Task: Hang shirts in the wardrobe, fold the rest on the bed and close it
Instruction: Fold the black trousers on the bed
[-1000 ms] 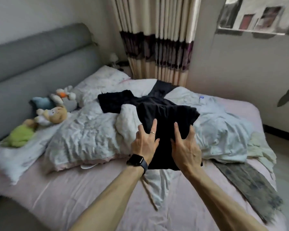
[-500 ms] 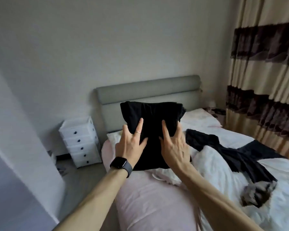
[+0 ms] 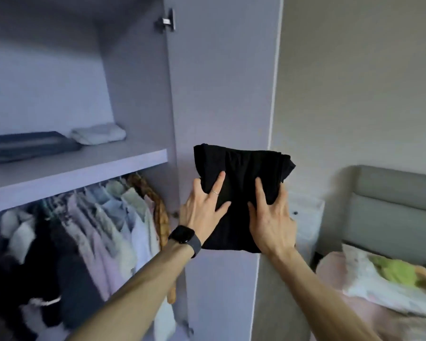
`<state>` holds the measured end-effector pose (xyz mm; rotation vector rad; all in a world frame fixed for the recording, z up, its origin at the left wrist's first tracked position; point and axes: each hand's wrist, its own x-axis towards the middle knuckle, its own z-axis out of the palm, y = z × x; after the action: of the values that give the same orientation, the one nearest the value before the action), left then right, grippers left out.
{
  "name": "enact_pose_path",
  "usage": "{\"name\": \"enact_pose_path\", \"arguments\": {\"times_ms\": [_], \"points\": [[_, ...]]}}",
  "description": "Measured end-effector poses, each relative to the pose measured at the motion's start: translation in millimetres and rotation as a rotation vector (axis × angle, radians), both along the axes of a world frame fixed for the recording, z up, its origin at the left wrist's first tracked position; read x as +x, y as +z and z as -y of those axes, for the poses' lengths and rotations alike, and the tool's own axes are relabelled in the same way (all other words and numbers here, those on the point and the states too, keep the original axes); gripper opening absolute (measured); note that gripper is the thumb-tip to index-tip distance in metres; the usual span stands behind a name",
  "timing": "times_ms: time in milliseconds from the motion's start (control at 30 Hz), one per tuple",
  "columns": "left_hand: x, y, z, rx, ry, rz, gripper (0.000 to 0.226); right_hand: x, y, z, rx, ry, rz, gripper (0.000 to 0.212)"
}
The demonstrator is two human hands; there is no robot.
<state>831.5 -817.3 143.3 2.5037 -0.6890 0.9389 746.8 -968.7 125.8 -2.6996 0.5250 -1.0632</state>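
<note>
A person is holding a folded black garment up in the air with both hands, in front of the open wardrobe door and level with the wardrobe's shelf. The left hand, which is wearing a dark smartwatch at the wrist and a thin ring, is gripping the garment's left side. The right hand is gripping its right side. On each hand a forefinger and thumb are lying spread on the facing cloth, while the other fingers are wrapping round the edge (their tips are hidden behind the fabric).

On the shelf, to the left of the garment, a dark folded item is lying just beside a pale folded item. Below the shelf, a row of hanging shirts, mostly pale with some dark ones at the left, is showing blurred.

At the right edge, the bed is standing against a grey padded headboard, with a green plush toy lying among rumpled white bedding. A white drawer unit is showing partly behind the right hand.
</note>
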Motion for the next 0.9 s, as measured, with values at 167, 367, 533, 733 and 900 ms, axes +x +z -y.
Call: {"name": "enact_pose_path", "arguments": {"times_ms": [167,367,533,733,900], "points": [[68.9,17.6,-101.4,0.003,0.186,-0.012,0.077,96.7,18.2,-83.3,-0.037,0.215,0.04,0.062],[150.8,37.5,-190.5,-0.02,0.317,-0.015,0.078,202.2,41.4,-157.4,-0.064,0.41,0.039,0.062],[198.4,60.6,-248.7,-0.039,0.376,0.001,0.079,267.8,67.9,-210.6,-0.087,0.519,0.063,0.061],[226.4,99.9,-330.9,-0.129,0.476,-0.031,0.08,335.8,107.9,-286.4,-0.09,0.738,0.052,0.061],[205.7,128.1,-393.7,-0.102,0.722,-0.113,0.079,360.6,129.3,-364.8,-0.175,0.923,0.017,0.063]]}}
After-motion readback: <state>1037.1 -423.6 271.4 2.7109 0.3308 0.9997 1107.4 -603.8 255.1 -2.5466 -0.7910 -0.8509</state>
